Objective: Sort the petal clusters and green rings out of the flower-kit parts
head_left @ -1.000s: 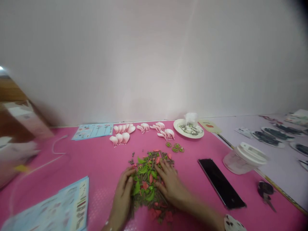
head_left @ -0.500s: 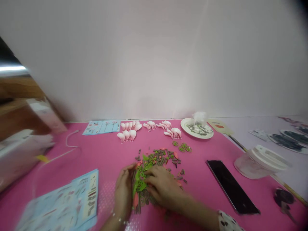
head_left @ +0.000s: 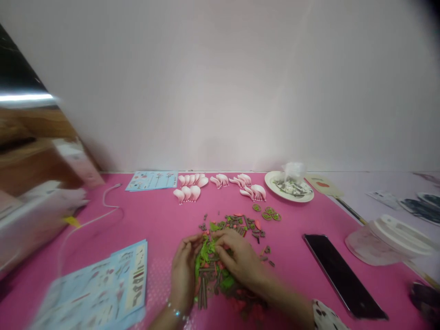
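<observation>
A loose pile of small plastic building pieces (head_left: 202,286), in brown, green and coral, is spread in front of me. My left hand (head_left: 184,270) stands on its edge along the pile's left side, cupped with bent fingers, touching the bright green pieces (head_left: 206,251). From the right, my right hand (head_left: 237,256) reaches over the pile, its fingers curled and pinched at a green piece. Which single piece it grips is partly hidden by the fingers. Just beyond lie several green ring-shaped pieces (head_left: 270,213) set apart from the pile.
Pale pink petal-shaped pieces (head_left: 190,194) lie in groups near the wall. Instruction sheets (head_left: 99,286) are at left, with a second set (head_left: 151,180) behind. A plate (head_left: 273,183) holding a plastic bag and pieces, a phone (head_left: 343,275) and a lidded tub (head_left: 374,243) stand at right.
The view has shifted slightly, so everything sits further right. My right hand has moved a little away from me over the pile, uncovering brown sticks; the green pieces are bunched between both hands.
</observation>
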`<state>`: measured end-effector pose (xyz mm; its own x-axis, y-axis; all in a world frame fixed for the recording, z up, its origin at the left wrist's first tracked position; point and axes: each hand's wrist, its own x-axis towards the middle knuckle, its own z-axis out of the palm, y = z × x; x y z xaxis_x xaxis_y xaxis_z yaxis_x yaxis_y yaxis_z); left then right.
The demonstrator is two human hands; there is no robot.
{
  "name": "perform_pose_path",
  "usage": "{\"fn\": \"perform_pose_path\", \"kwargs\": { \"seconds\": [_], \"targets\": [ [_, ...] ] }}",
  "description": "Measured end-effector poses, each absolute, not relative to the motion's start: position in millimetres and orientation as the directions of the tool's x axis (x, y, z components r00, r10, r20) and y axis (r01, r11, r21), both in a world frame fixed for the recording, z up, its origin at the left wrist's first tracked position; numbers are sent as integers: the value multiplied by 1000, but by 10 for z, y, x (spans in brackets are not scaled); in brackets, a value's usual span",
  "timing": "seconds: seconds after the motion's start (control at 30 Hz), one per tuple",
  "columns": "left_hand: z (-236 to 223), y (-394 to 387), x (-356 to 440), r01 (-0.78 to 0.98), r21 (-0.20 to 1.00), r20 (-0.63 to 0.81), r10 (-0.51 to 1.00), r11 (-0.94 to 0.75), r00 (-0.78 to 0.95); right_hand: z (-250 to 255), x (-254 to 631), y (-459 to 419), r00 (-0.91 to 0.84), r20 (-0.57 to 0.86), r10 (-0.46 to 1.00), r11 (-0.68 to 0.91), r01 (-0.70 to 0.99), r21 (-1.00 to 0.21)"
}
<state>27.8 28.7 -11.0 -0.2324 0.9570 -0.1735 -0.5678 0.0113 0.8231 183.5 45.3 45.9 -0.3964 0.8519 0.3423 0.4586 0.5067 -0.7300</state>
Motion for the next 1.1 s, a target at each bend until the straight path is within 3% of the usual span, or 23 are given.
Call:
{"fn": "perform_pose_path", "kwargs": {
  "seconds": [0.17,0.37,0.47,0.57,0.67,0.77,0.97,1.1],
  "targets": [
    [-21,305,299,-604,797,-136,979,18,-150,485,1756,501,-340,154,928,309,469,-827],
    [-8,277,263,-627,779,-140,979,19,-145,496,1743,526,-332,146,932,313,534,-786],
    [19,269,268,-645,762,-150,984,54,-96,568,1734,528,-330,129,935,268,422,-866],
    [79,273,302,-727,664,-154,983,176,98,640,1685,542,-377,146,915,274,315,-909],
    [129,284,312,-742,593,-211,950,312,230,688,1656,585,-388,263,883,414,380,-827],
    [143,302,258,-716,632,-286,948,297,141,716,1687,598,-369,370,853,516,491,-702],
    [144,352,118,-704,697,-306,945,137,-119,453,1687,289,-687,208,697,705,602,-375],
    [144,340,146,-595,793,-293,938,129,-187,129,1636,88,-670,284,686,728,624,-286]
  ]
}}
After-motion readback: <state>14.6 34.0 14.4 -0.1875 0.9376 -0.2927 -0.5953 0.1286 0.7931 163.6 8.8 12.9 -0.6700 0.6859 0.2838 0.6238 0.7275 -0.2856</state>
